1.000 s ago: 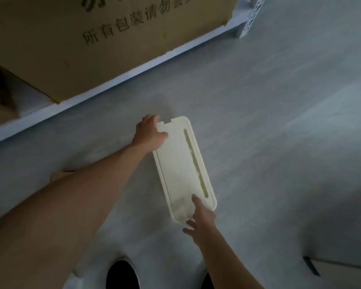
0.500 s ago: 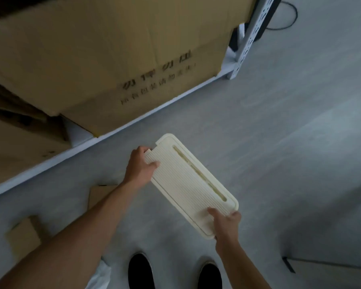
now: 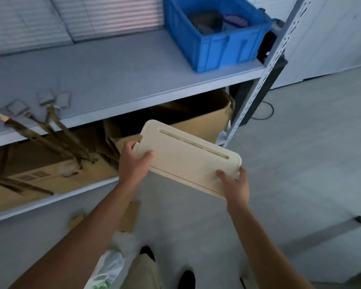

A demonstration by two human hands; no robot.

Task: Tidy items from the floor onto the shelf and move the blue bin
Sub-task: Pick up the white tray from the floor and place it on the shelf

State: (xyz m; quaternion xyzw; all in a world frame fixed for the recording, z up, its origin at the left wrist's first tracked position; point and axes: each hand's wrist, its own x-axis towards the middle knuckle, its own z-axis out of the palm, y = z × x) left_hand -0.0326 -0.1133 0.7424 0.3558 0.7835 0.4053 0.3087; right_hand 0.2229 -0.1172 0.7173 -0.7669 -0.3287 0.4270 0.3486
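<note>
I hold one cream board (image 3: 188,161) in the air with both hands, in front of the shelf (image 3: 117,65) and below its edge. No writing on it that I can read. It is a flat plastic slab with rounded corners, fine ribs across its face and one long narrow slot near the far edge. My left hand (image 3: 133,161) grips its left end, thumb on top and fingers curled under. My right hand (image 3: 234,184) pinches the near right corner, thumb pressed on the ribbed face, fingers wrapped round the edge.

One blue bin (image 3: 217,36) sits on the shelf at its right end, against the upright post (image 3: 258,84). It is hard plastic with ribbed walls; something dark and a blurred label lie inside, too smeared to read. The shelf is smooth pale grey board, the post grey metal with rows of holes.

At the shelf's left lie three metal square-headed tools (image 3: 48,113) with long brown handles hanging over the edge. Below, on the bottom level, are brown cardboard boxes (image 3: 198,119), some flattened; their print is blurred. Two cardboard scraps (image 3: 131,215) lie on the grey floor (image 3: 300,163) by my feet.
</note>
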